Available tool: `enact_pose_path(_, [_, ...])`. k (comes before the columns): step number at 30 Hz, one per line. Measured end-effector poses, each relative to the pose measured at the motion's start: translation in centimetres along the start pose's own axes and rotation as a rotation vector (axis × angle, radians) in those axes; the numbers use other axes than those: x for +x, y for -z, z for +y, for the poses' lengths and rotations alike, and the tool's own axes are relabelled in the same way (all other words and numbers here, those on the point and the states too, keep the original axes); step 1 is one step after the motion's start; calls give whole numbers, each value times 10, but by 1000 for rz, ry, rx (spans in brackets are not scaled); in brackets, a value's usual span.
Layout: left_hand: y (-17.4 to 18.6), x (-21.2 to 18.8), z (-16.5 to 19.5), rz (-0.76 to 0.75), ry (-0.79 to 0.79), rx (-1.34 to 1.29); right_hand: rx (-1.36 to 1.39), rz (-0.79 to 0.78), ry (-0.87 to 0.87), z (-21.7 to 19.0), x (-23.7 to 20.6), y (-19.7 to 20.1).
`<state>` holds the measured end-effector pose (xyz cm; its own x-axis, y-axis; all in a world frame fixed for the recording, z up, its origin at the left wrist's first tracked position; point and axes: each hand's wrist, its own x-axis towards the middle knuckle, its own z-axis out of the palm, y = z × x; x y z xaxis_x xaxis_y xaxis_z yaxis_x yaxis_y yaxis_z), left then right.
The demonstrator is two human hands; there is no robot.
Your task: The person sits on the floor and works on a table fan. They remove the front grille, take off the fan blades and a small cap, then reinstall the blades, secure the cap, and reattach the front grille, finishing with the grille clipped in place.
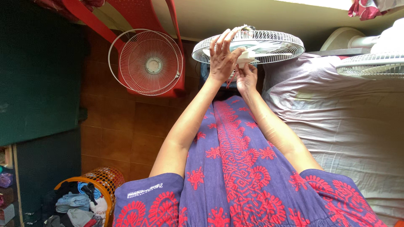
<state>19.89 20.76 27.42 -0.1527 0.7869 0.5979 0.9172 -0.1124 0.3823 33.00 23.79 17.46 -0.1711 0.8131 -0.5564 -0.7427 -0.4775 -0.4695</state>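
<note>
A white fan head with its wire rear guard (269, 46) stands in front of me, past my knees. My left hand (223, 56) lies against the near side of the guard, fingers spread upward, thumb on the white motor housing (248, 56). Just below the housing, my right hand (246, 77) pinches something small on its underside; what it holds is hidden by the fingers. My lap is covered by a purple dress with red patterns (235, 168).
A separate white wire fan grille (145, 63) leans on a red plastic chair (139, 17) at the left. A bed with a grey sheet (345, 126) fills the right, another wire guard (372, 65) on it. An orange laundry basket (103, 180) with clothes sits lower left.
</note>
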Motion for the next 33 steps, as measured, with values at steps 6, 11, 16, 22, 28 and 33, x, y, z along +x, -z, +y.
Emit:
enact_pose_path(6, [2,0,1,6,3,0,162,-46,-292,-3,6,8])
enact_pose_path(11, [3,1,1,-1,-1,14,-8,-13,-163,-3,6,1])
enact_pose_path(16, [4,1,3,2,1,19,136,19,-328,-6,1,-1])
enact_pose_path(22, [2,2,2,3,16,15,123,-57,-355,-7,9,2])
enact_pose_path(28, [0,2,0,-2,10,9,40,-54,-270,-11,2,-5])
enact_pose_path(33, [-1,1,0,13,10,12,36,-38,-454,-10,-5,-6])
